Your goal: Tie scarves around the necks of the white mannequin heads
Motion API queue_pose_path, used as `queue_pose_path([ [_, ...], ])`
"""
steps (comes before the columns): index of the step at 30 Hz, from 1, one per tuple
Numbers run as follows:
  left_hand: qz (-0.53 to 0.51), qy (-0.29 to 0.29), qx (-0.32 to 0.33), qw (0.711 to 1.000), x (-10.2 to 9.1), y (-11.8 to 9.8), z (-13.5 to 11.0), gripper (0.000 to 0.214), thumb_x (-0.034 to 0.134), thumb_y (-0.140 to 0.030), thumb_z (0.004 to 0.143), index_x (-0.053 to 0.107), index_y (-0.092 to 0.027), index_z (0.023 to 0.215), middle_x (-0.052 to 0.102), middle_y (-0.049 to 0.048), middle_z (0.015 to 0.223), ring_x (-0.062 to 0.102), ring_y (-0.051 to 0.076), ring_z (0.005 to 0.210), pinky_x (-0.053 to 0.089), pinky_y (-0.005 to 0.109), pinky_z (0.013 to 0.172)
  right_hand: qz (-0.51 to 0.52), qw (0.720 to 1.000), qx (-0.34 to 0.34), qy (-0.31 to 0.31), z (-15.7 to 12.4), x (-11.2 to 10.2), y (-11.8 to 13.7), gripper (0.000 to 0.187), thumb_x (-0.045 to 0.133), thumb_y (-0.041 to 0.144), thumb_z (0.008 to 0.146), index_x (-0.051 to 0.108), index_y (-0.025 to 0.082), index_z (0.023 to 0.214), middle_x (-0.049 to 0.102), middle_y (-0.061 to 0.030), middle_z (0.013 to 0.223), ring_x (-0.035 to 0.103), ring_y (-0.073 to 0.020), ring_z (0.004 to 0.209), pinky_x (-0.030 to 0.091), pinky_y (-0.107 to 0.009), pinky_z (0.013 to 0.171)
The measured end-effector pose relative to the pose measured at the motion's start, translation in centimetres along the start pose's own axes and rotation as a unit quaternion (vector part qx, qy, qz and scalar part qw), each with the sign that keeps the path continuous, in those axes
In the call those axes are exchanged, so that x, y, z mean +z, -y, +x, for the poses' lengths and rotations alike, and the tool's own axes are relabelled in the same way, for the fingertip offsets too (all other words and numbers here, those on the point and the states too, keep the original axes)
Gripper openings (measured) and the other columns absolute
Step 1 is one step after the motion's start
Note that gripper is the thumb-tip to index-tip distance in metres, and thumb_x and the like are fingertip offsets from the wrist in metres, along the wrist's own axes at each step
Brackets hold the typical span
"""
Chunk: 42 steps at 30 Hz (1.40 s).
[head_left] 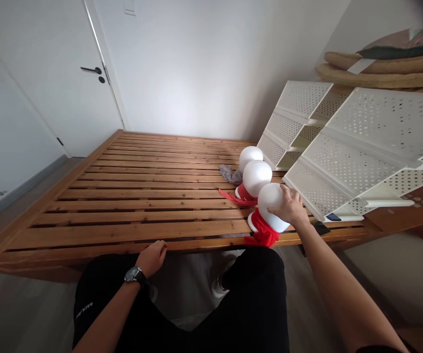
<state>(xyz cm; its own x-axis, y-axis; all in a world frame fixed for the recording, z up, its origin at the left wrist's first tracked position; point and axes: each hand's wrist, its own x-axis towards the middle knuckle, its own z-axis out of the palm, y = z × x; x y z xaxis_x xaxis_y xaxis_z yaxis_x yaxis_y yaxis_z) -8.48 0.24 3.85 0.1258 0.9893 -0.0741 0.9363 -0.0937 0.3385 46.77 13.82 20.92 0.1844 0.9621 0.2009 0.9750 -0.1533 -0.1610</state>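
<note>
The near white head (273,208) is gripped by the right hand (290,208), fingers curled over it for steadiness, while the left hand (153,258), loosely closed, is braced on the bed frame (123,230).

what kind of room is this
Most likely a bedroom at home, partly cleared or being set up. A bare wooden slatted bed frame fills it, with a white door behind and perforated white shelf units leaning alongside. The right hand rests on a white foam head.
</note>
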Motion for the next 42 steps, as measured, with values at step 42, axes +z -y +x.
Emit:
queue_pose_path([
  [42,0.045,-0.016,-0.027,0.998,4.2,0.6,4.6,0.090,0.052,-0.071,0.094,0.036,-0.021,0.167,0.018,0.0159,0.176,0.010,0.042,0.163,0.010,0.058,0.131,0.021,0.937,-0.232,0.262,-13.9,20.9,17.2,0.096,0.040,0.080,0.098,0.018,0.023,0.172,0.001,-0.0197,0.177,-0.008,-0.0403,0.164,0.000,-0.064,0.127],
])
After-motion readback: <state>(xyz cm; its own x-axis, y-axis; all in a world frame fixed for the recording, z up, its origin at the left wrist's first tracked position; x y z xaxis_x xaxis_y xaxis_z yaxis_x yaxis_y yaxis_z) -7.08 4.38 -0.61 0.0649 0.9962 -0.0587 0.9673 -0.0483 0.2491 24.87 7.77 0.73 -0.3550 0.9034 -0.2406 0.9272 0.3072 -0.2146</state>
